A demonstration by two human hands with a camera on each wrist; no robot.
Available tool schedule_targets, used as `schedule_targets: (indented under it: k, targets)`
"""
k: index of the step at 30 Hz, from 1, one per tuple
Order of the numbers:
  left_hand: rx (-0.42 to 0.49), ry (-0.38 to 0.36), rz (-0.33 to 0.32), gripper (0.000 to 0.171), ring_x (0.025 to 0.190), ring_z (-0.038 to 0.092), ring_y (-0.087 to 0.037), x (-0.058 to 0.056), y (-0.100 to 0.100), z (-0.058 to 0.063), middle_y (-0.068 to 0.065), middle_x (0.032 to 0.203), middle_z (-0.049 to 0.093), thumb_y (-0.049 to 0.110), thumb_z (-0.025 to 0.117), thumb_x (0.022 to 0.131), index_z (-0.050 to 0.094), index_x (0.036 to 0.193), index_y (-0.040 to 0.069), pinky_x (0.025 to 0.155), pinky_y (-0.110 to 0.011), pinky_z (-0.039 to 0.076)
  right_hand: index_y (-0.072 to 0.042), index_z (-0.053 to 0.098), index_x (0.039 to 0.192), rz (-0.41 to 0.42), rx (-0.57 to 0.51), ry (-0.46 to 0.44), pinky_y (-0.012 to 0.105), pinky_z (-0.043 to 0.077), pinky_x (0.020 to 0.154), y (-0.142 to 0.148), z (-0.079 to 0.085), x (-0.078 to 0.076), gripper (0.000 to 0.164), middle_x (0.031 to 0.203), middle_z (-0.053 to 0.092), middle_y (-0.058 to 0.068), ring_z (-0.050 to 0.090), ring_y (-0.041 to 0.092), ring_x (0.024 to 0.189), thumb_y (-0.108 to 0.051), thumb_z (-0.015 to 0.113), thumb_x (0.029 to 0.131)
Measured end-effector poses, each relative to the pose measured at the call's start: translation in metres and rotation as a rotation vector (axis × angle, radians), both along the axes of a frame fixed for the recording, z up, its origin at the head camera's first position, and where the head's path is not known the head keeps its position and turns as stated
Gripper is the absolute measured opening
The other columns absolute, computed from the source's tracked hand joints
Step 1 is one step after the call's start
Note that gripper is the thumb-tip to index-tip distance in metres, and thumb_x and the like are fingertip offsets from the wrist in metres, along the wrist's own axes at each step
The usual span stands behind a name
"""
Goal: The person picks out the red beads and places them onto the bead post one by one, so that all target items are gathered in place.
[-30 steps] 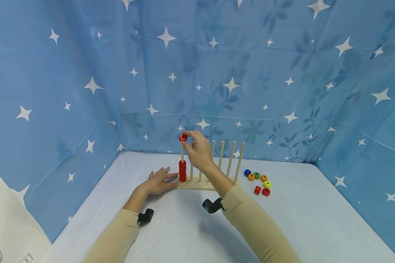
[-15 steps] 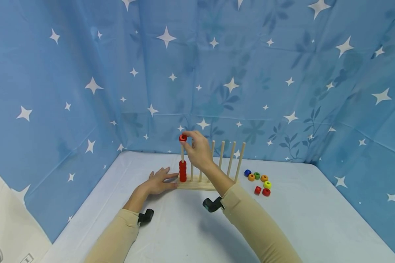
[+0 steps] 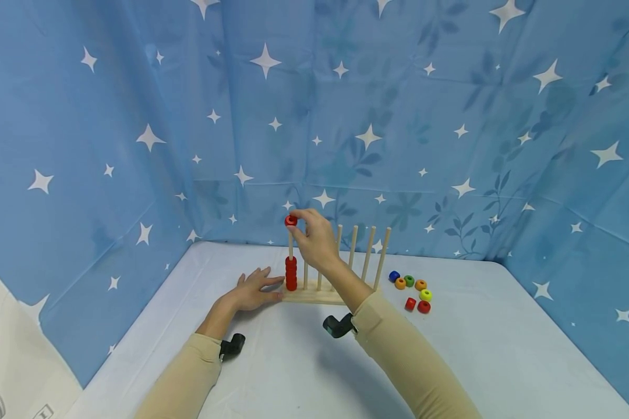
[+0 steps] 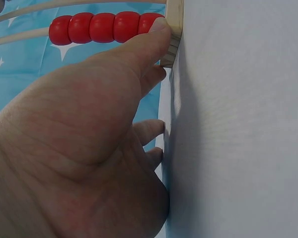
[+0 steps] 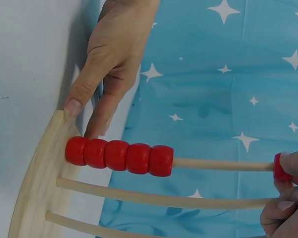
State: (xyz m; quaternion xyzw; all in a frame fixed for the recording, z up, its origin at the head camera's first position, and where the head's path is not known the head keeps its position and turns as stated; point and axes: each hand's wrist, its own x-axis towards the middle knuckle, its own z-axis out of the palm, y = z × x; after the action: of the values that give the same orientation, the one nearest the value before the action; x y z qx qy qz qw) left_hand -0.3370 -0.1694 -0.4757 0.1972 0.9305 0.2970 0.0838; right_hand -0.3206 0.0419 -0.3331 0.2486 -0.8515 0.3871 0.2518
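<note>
A person's right hand (image 3: 317,241) pinches a glossy red, rounded bead (image 3: 289,223) between thumb and fingertips at the upper end of the leftmost pale wooden rod (image 5: 223,164). The bead is squat and smooth, its dark round hole turned partly toward the head camera; the grasping fingers cover one side, and whether the rod's tip sits inside the hole cannot be told. Lower on the same rod, five matching red beads (image 5: 115,154) sit stacked against one another, shiny and bulging at their sides, the lowest at the base and a bare length of rod above the top one. The rod rises from a long, pale wooden base (image 3: 314,297) with visible grain, beside a row of bare upright rods. The person's left hand (image 3: 250,290) rests low at the base's left end, fingers spread and extended, thumb and forefinger touching the wood without curling around it. To the right of the base, on a white-covered table (image 3: 503,337), lies a loose cluster: one blue bead (image 3: 394,276), one green bead (image 3: 409,281), two orange beads (image 3: 421,284), one yellow bead (image 3: 426,295) and two loose red beads (image 3: 424,306). A blue curtain printed with white stars (image 3: 424,116) hangs behind.
</note>
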Motion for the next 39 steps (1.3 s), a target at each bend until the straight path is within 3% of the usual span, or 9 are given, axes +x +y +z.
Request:
schedule_targets:
  k: [20, 28, 33, 39]
  targets:
    - [0.009, -0.001, 0.003, 0.062, 0.16, 0.008, -0.048, 0.0016, 0.0006, 0.0001, -0.023, 0.171, 0.023, 0.048, 0.067, 0.099, 0.054, 0.154, 0.023, 0.123, -0.073, -0.003, -0.008, 0.069, 0.136, -0.004, 0.06, -0.049, 0.027, 0.045, 0.061, 0.0009, 0.0018, 0.0005, 0.036, 0.134, 0.068, 0.009, 0.047, 0.016, 0.061, -0.02, 0.068, 0.103]
    - [0.005, 0.015, 0.0, 0.062, 0.16, 0.009, -0.049, -0.0002, 0.0002, -0.0023, -0.024, 0.171, 0.024, 0.05, 0.067, 0.099, 0.055, 0.154, 0.022, 0.122, -0.075, -0.002, -0.008, 0.069, 0.136, 0.0, 0.078, -0.066, 0.03, 0.051, 0.068, 0.0011, -0.0015, -0.0001, 0.035, 0.132, 0.068, 0.009, 0.055, 0.018, 0.071, -0.02, 0.068, 0.103]
    - [0.005, 0.016, 0.0, 0.063, 0.16, 0.009, -0.049, -0.0005, -0.0002, -0.0027, -0.023, 0.171, 0.024, 0.05, 0.067, 0.099, 0.054, 0.154, 0.023, 0.122, -0.075, -0.003, -0.007, 0.069, 0.136, 0.005, 0.086, -0.071, 0.037, 0.058, 0.082, 0.0011, -0.0021, -0.0005, 0.036, 0.133, 0.068, 0.01, 0.067, 0.023, 0.096, -0.021, 0.068, 0.103]
    - [-0.011, 0.004, 0.003, 0.063, 0.16, 0.008, -0.047, 0.0003, 0.0009, -0.0019, -0.022, 0.171, 0.023, 0.051, 0.066, 0.099, 0.053, 0.155, 0.025, 0.123, -0.074, -0.002, -0.008, 0.068, 0.138, -0.004, 0.111, -0.097, 0.042, 0.058, 0.095, 0.0019, -0.002, -0.0001, 0.037, 0.134, 0.068, 0.009, 0.067, 0.026, 0.117, -0.022, 0.067, 0.103]
